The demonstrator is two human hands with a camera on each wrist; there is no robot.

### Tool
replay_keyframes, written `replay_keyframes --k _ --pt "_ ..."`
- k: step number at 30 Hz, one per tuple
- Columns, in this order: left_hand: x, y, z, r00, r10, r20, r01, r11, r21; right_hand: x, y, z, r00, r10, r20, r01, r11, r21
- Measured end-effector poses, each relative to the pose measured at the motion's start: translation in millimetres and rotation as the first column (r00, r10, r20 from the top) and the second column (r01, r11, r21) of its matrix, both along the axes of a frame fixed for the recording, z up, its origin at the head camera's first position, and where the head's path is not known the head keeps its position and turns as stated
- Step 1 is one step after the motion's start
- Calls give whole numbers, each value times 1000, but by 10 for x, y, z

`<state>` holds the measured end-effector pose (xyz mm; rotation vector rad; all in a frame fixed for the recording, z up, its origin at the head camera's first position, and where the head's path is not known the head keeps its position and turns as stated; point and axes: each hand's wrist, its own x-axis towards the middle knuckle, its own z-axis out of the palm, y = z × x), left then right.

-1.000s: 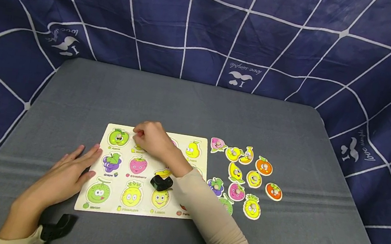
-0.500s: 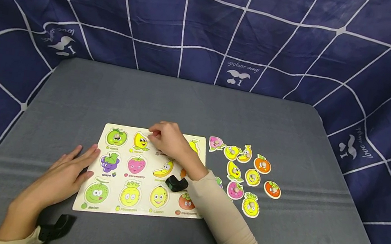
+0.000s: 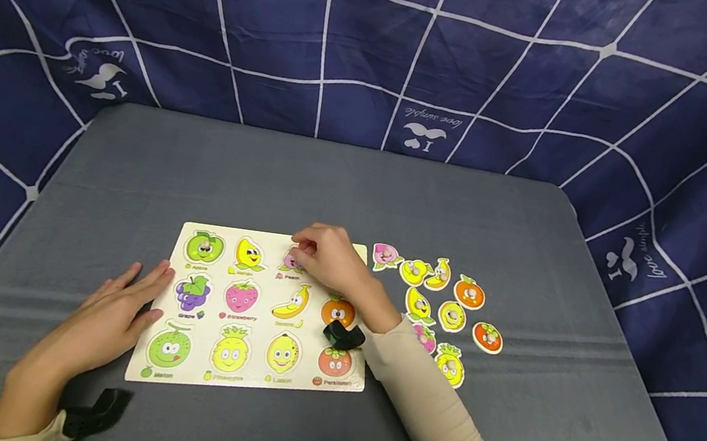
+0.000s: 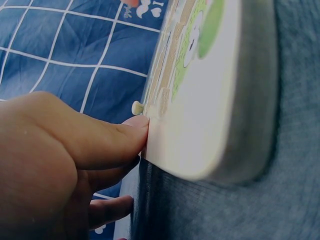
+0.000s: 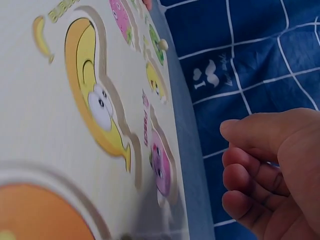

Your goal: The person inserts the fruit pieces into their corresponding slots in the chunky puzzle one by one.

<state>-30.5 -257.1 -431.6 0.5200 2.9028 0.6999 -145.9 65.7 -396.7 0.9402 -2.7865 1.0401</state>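
Observation:
A cream fruit puzzle board (image 3: 199, 377) lies on the table, with pictured recesses for fruits. Its green apple piece (image 3: 204, 247) sits in the top-left recess, its knob (image 5: 162, 45) sticking out in the right wrist view. My left hand (image 3: 101, 325) rests at the board's left edge, fingers fairly straight; its thumb (image 4: 115, 142) touches that edge. Over the top row, at the peach recess (image 5: 161, 167), hovers my right hand (image 3: 335, 259). Its fingers are loosely curled, with nothing held between thumb and fingertips in the right wrist view.
Loose knobbed pieces lie right of the board: a peach (image 3: 385, 256), a banana (image 3: 439, 273), an orange (image 3: 469, 293), a persimmon (image 3: 488, 338), a pineapple (image 3: 450, 366) and several others. A blue gridded cloth (image 3: 376, 45) hangs behind the grey table (image 3: 332, 180).
My right hand has moved right along the board's top row, from near the lemon-like recess to the peach recess. My left hand stays at the left edge. The head view has shifted slightly.

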Motion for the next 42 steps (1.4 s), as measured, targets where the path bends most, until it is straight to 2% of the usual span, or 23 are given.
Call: replay_keyframes --k 11,21,29,42 --pt "-6 -13 -19 1000 -5 -23 6 1000 17 62 261 5 998 51 -31 -51 999 13" --pt "-17 -17 -41 1000 -5 -15 5 1000 19 158 565 -74 1000 10 -15 -10 1000 7" --pt "-9 -22 -67 999 -7 -32 8 999 40 218 769 -114 999 4 -41 -4 1000 -17" --pt "-23 -34 -91 1000 -12 -16 12 999 37 309 1105 -108 999 -50 4 50 999 -20"
